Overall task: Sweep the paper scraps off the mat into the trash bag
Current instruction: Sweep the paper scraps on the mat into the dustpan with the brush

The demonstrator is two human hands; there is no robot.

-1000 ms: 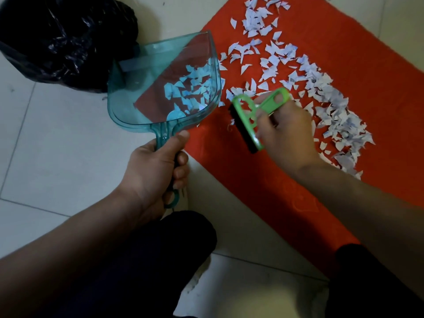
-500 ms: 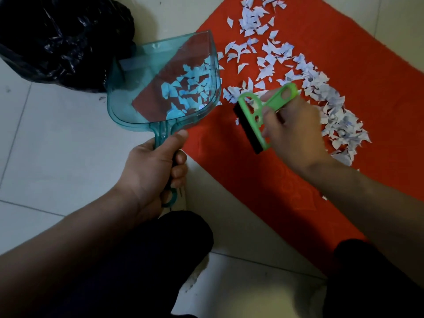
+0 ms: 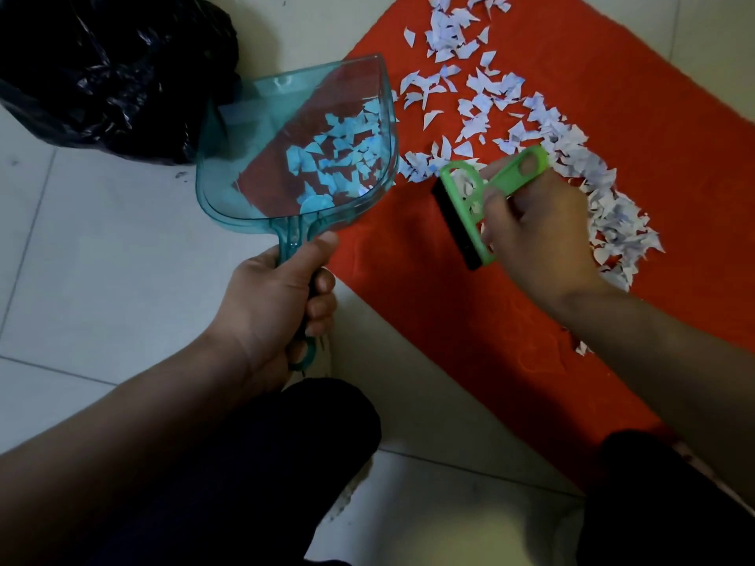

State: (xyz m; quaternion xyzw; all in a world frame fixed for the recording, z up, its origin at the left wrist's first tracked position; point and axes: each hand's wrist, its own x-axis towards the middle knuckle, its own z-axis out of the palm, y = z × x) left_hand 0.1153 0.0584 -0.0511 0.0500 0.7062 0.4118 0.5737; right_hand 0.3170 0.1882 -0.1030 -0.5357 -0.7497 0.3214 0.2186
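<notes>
There was one red mat, one black trash bag, one clear teal dustpan and one green brush. Two hands were in view, a left hand and a right hand. The paper scraps ran to many dozens, too small and heaped to count exactly; perhaps a few dozen lay in the dustpan.

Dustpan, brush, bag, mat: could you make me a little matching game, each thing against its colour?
Things:
1. dustpan
2. hand brush
3. trash bag
4. mat

Colours:
A. black
B. red-orange
C. clear teal
D. bright green with a black bristle edge

Pairs: 1-C, 2-D, 3-A, 4-B
</notes>
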